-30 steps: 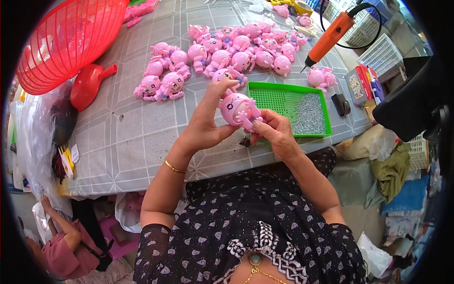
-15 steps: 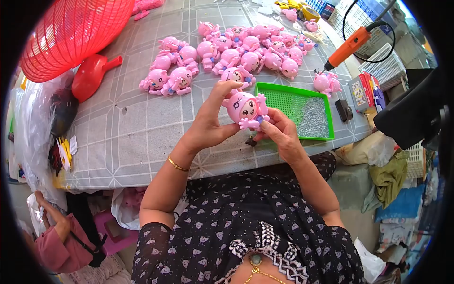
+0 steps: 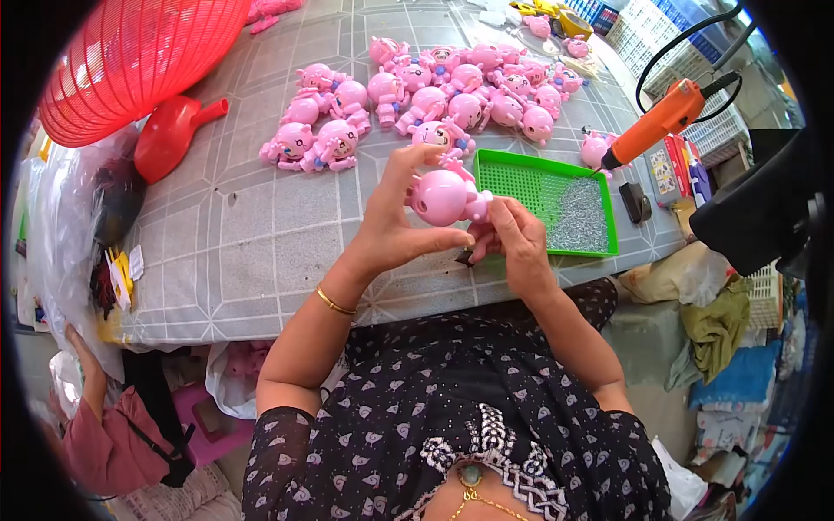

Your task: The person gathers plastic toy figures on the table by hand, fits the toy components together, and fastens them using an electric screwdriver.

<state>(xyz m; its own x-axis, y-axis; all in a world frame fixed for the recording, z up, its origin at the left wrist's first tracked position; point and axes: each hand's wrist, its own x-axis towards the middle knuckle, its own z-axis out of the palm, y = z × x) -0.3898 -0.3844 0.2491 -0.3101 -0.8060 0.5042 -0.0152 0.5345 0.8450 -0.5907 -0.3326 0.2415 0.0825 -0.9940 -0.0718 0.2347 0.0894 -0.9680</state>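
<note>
A pink toy figure with a round head is held over the table's near edge, the back of its head facing up. My left hand curves loosely around the head, thumb below and fingers above. With thumb and fingers, my right hand pinches the figure's lower body. Just beyond my right hand lies a green tray with small silvery screws heaped at its right end. An orange electric screwdriver hangs above the tray's far right corner, tip down.
Several similar pink figures cluster across the table. A red basket and red scoop sit at left. A small black block lies right of the tray. Another person's sleeve shows at lower left.
The pink figure has turned over between my hands: its face showed before, now the back of its head does. The orange screwdriver has come lower and a little to the right.
</note>
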